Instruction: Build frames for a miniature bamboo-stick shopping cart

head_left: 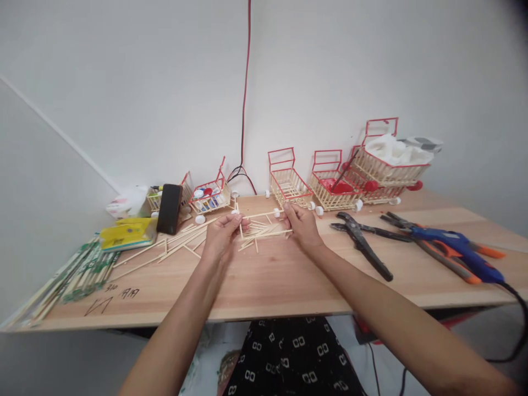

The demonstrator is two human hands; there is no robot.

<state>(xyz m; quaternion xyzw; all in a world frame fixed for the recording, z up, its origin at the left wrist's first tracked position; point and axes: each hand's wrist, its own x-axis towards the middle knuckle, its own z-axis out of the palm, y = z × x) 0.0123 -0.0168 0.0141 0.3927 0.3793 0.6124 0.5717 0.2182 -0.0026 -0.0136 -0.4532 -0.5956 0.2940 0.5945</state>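
Note:
A small frame of thin wooden sticks [270, 235] is held up between my two hands, just above the table. My left hand [223, 231] pinches its left end, and my right hand [303, 225] grips the right end with thumb and fingers. Under and behind the frame lie cut wooden sticks [259, 225], partly hidden by it. Longer loose sticks [165, 250] spread over the table to the left of my left hand. Beyond my right hand stands a miniature stick shopping cart [289, 184] with a red-edged handle and white wheels.
Along the wall are more miniature carts [336, 184], one holding bottle caps [208, 195]. A black phone [169, 209], a yellow packet [128, 234] and bundled sticks [88, 269] sit left. Black cutters [358, 242], pliers [437, 250] and a blue glue gun [462, 247] with its cord lie right.

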